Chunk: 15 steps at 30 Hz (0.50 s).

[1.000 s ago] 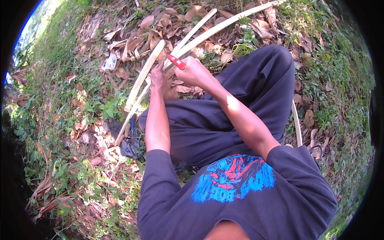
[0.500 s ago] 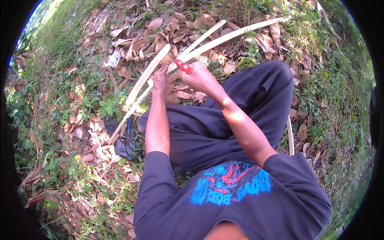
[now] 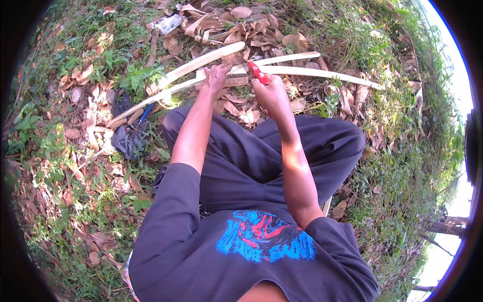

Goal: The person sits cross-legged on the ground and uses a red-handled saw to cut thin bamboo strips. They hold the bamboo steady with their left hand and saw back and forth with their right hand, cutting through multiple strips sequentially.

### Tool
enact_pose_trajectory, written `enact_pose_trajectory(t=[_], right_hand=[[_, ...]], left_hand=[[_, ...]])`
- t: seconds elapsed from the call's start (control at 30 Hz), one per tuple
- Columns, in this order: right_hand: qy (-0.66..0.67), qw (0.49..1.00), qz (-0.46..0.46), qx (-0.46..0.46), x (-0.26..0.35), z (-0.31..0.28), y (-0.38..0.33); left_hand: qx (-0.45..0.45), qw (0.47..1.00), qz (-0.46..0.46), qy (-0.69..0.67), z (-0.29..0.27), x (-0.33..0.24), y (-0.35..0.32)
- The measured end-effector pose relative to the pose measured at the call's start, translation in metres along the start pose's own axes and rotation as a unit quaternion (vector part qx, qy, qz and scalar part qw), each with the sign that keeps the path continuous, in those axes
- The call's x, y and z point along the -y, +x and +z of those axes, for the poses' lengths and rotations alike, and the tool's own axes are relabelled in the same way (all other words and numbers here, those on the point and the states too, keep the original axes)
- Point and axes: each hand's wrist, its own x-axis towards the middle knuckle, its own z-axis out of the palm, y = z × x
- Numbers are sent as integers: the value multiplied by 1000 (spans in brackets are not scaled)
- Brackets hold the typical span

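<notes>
A red tool [image 3: 258, 74] is clasped in the right hand [image 3: 274, 98], with the fingers wrapped around it; the working end cannot be made out. The left hand [image 3: 215, 78] is set at the pale wood [image 3: 236, 71], a little to the left of the tool. Whether its grip is pinching the wood or only pressing on it cannot be told.

The pale wood is located between the hands, beyond the crossed legs [image 3: 241, 146]. A long strip [image 3: 332, 75] is extended to the right, with a shorter strip [image 3: 292, 58] just above it. To the left, a length of wood [image 3: 151, 101] is seen; its joint with the long strip, if any, is hidden. A thick strip [image 3: 206, 56] is laid farther out. A dark bag [image 3: 128, 143] is placed near the left knee.

Hazards are judged as follows:

- Left hand injury: may be caused by a slip of the tool, since the fingers are placed close beside it.
- Shifting of the wood: may be caused by loose dry leaves [image 3: 246, 117] underneath, or by weak holding on the left.
- Twisting: may be caused by a knock to the far end of the long strip.
- Splitting: may be caused by excess force on such slender wood.
</notes>
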Motion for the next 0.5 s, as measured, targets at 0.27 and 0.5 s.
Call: enact_pose_trajectory(t=[0.27, 0.5], right_hand=[[66, 997, -18, 41, 9, -11, -86], [120, 989, 69, 55, -7, 2, -12]], left_hand=[[23, 998, -26, 47, 7, 35, -6], [96, 983, -50, 148, -3, -9, -1]])
